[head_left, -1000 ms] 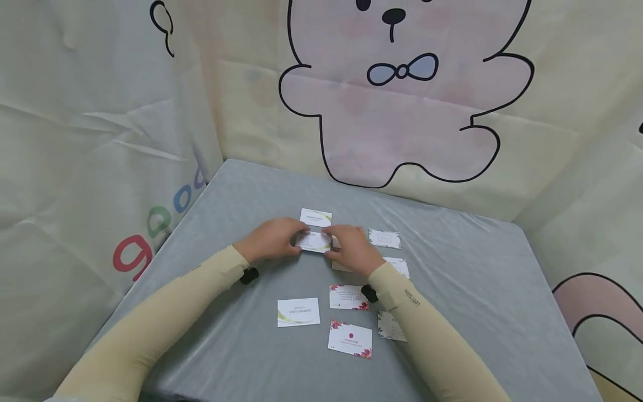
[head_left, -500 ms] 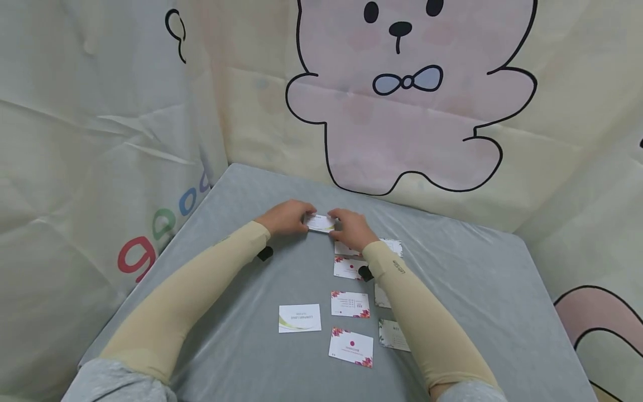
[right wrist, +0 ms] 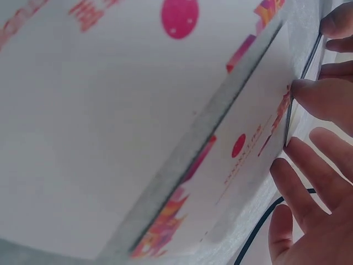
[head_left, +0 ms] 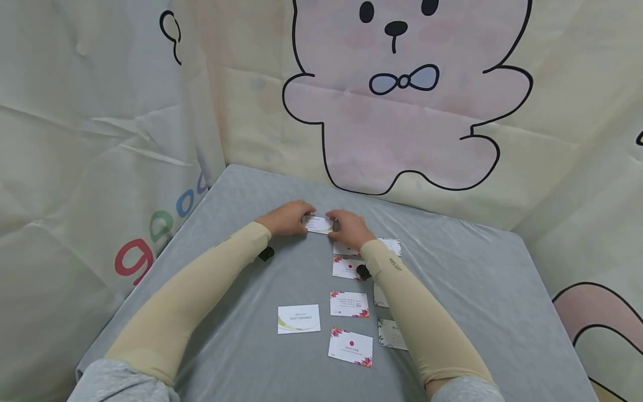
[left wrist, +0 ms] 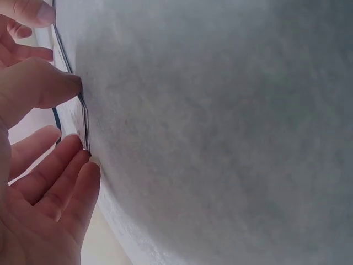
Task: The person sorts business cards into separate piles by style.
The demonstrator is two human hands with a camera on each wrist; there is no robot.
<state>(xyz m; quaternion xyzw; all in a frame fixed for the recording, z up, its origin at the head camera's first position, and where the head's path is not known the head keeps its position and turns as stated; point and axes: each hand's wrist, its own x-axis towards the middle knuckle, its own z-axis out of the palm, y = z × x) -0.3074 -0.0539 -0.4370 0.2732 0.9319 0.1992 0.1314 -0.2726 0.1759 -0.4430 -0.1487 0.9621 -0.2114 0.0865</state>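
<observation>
Both hands meet at a white business card (head_left: 318,224) with a green curve, near the back of the table. The left hand (head_left: 287,218) pinches its left end between thumb and fingers. At the right end, the right hand (head_left: 350,229) holds it the same way. In the left wrist view, thin card edges (left wrist: 86,127) show one over another between the left thumb and fingers. A red-flowered card (right wrist: 242,149) lies just before the right hand in the right wrist view. The sleeve and hand partly cover the cards at the right.
A green-curved card (head_left: 298,319) lies nearer the front of the grey table (head_left: 226,335). Beside it, several red-flowered cards (head_left: 350,347) form a column. Leaf-edged cards (head_left: 393,334) lie further right, some under the right sleeve. A printed cloth (head_left: 402,145) hangs behind the table.
The hands have carried the held card away from the body, onto the green-curved card lying behind it, which no longer shows separately. Over the last half second they hardly moved.
</observation>
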